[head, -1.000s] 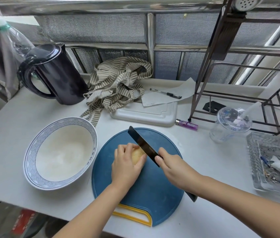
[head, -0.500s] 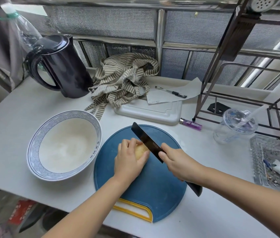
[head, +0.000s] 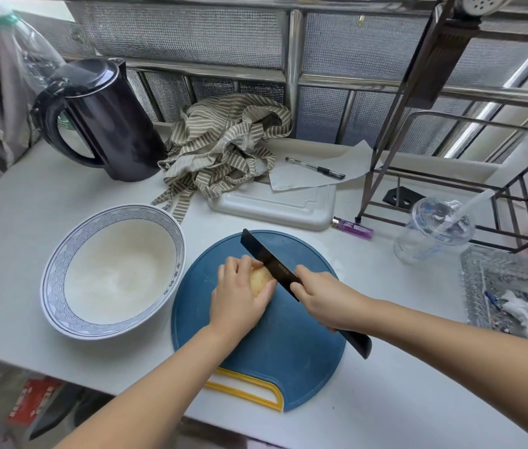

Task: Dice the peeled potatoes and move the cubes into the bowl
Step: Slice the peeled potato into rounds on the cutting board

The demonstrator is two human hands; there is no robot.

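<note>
Head view. My left hand [head: 238, 298] curls over the potato [head: 261, 280], pinning it near the centre of the blue cutting board [head: 288, 351]. My right hand [head: 324, 299] grips the black knife [head: 267, 259] by its handle, with the blade laid against the potato's right side. The bowl [head: 53, 280] stands just left of the board.

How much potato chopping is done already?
Hardly any. Done: the potato is on the board. In hand: the left hand holds it while the right hand holds the knife against it. Left: all the dicing and moving, since no cubes show and the bowl is empty.
</note>
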